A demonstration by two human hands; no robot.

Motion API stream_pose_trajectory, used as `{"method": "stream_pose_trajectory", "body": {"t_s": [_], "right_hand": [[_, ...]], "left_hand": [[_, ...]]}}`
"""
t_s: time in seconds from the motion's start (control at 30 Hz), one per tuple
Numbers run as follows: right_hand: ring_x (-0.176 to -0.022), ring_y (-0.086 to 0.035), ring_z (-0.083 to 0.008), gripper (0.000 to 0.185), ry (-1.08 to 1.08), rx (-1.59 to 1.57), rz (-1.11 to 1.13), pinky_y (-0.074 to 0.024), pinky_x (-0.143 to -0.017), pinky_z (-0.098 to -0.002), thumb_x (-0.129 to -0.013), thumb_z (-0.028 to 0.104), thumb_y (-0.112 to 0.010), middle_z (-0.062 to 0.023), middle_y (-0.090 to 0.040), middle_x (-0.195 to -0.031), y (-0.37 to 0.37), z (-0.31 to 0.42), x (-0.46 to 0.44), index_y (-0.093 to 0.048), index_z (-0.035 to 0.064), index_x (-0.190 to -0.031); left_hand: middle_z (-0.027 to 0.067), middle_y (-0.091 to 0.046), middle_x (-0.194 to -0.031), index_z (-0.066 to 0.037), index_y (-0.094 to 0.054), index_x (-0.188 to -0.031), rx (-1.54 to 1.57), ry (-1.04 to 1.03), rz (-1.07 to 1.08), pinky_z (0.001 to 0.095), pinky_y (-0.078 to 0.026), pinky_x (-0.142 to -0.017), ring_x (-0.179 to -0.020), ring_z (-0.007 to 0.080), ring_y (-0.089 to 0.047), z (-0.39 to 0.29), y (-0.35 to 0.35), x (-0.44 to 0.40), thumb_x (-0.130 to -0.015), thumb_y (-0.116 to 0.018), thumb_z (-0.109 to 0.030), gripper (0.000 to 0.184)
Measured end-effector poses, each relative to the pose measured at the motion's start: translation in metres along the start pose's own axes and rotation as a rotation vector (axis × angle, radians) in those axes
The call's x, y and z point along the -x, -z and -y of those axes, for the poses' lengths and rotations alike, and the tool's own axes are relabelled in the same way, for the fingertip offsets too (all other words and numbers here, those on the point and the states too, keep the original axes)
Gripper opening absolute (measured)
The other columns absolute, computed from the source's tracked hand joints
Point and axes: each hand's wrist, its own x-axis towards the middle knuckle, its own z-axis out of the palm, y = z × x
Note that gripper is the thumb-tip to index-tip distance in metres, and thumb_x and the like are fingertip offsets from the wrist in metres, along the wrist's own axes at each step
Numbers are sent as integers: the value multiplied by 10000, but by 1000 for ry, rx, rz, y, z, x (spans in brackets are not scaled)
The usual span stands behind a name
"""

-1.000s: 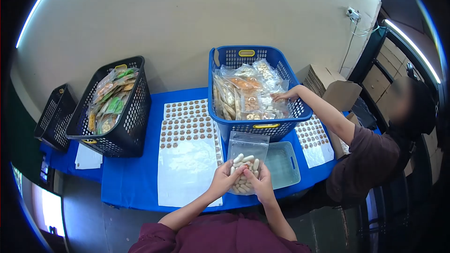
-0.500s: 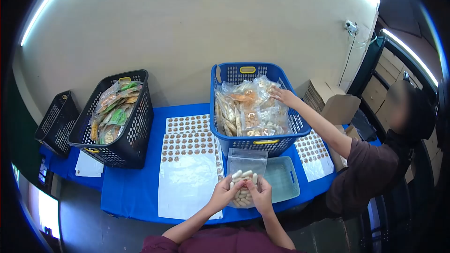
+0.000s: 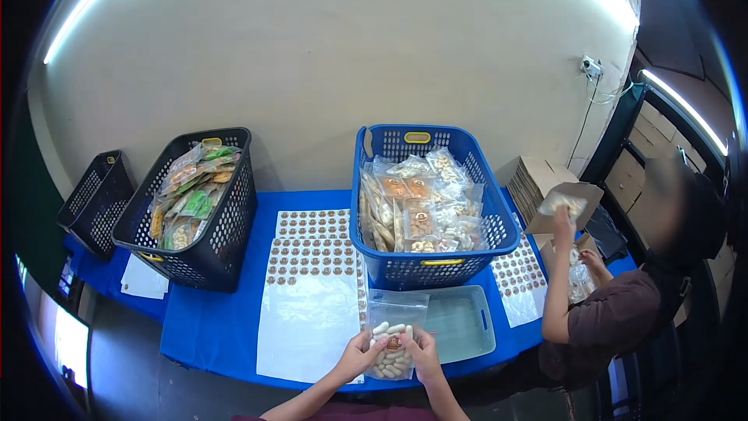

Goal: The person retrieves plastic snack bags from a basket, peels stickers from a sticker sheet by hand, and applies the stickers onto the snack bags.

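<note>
A clear zip bag [image 3: 396, 312] filled with white, oblong pieces is held upright in front of me, above the table's near edge. My left hand [image 3: 363, 354] grips its left side, and my right hand [image 3: 421, 354] grips the right. Between my thumbs a round brown sticker [image 3: 395, 342] shows on the bag's front. Just behind the bag lies a shallow grey-green tray [image 3: 460, 326]. Left of my hands is a white sheet of round brown stickers [image 3: 300, 320], bare backing on its nearer half.
A blue basket [image 3: 444, 271] of filled bags stands behind the tray. At left are a black basket [image 3: 214, 253] with bags and a smaller black basket [image 3: 109, 218]. Another sticker sheet [image 3: 522, 292] lies right. A co-worker's hand [image 3: 562, 226] holds a bag near a cardboard box [image 3: 583, 195].
The sticker on my bag now shows between my thumbs, which have moved apart. The co-worker's hand has left the blue basket and holds a bag by the cardboard box.
</note>
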Motion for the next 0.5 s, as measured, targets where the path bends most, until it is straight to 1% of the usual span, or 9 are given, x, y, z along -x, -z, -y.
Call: {"method": "stream_pose_trajectory", "body": {"t_s": [0.1,0.2,0.3,0.5], "right_hand": [[-707,-558,-79,146,34,122,-42,-449,-634,-209,-822,97,-575,-41,-602,-809,0,-7,1,-580,-24,-904],[-707,-562,-81,133,90,177,-113,-450,-632,-210,-817,102,-591,-48,-607,-799,0,-4,2,-590,-21,-868],[-710,-563,-83,144,84,156,-170,-450,-631,-210,-830,126,-584,-51,-610,-791,-2,-4,6,-597,-17,-843],[-717,-563,-83,188,27,72,-183,-451,-640,-210,-839,170,-584,-52,-609,-782,-6,-9,5,-596,-18,-840]], "left_hand": [[97,-541,-1054,27,-392,-1188,-116,-67,85,273,-451,-817,-956,140,-539,-11,-7,4,-810,-610,-112,458],[76,-538,-1025,27,-425,-1122,-13,-90,85,234,-443,-770,-919,100,-522,-7,-15,2,-779,-655,-103,433],[77,-539,-1018,28,-423,-1124,-37,-81,113,234,-441,-774,-917,100,-521,-9,-13,2,-782,-651,-108,432],[89,-543,-1034,34,-426,-1135,-34,-63,139,233,-436,-787,-928,105,-523,-12,-4,6,-792,-642,-116,432]]}}
